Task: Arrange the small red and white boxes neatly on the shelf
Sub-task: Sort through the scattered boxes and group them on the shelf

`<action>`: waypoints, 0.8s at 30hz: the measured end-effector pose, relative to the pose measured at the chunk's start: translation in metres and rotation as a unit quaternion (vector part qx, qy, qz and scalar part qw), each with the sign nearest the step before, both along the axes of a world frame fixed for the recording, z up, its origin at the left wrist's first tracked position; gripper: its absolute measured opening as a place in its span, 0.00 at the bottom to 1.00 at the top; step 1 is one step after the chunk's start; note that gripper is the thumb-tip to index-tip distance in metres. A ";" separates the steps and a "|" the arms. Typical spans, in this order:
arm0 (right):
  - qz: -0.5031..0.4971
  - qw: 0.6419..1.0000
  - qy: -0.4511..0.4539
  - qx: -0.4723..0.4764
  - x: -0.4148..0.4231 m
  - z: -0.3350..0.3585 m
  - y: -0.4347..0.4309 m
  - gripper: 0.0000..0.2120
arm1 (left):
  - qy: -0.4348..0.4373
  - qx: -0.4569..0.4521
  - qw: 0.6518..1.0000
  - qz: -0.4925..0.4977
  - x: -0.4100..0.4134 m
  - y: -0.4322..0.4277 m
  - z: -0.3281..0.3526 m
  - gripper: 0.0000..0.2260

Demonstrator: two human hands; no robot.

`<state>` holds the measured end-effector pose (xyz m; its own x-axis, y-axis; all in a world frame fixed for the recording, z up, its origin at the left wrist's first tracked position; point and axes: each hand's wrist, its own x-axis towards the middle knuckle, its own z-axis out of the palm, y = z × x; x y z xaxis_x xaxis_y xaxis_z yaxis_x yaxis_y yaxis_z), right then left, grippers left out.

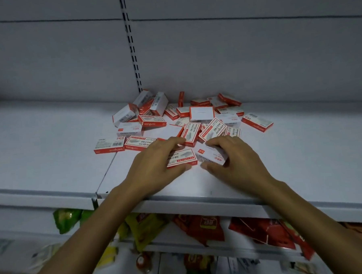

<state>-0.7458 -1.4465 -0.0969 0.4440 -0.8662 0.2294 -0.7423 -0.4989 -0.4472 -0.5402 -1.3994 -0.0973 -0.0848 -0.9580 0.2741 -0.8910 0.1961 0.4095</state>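
Head view shows the small red and white boxes (196, 119) in a loose heap toward the back of the white shelf (51, 160). Some lie flat, some stand on edge, and a few lean near the back panel (234, 60). At the heap's near edge you have 2 of them in hand. Your left hand (156, 161) spans a flat box (182, 158), fingers over its far side and thumb at its near edge. Your right hand (237, 154) clamps a tilted box (210, 154) between curled fingers and thumb. The 2 boxes sit just beside each other.

Lay the tilted box flat first and turn it so its printed face matches its neighbour's. Then draw both onto the bare shelf in front of the heap and press their long sides flush, square to the front lip, as the start of a row. Squeeze lightly, since the thin card probably dents. Lift your knuckles clear of the boxes touching your fingertips, or you may drag them along. Stay right of the seam (109, 167), which could snag a sliding box.
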 end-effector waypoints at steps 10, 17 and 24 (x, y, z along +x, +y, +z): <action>-0.003 0.997 -0.067 -0.034 -0.033 0.006 -0.003 0.23 | 0.029 -0.068 0.997 0.012 -0.028 0.002 0.019 0.32; -0.059 0.993 -0.088 -0.051 -0.110 0.019 -0.012 0.21 | 0.034 -0.075 0.995 -0.065 -0.099 -0.024 0.022 0.30; -0.114 0.987 -0.100 -0.051 -0.178 0.018 -0.009 0.19 | 0.029 -0.088 0.988 -0.123 -0.171 -0.048 0.023 0.27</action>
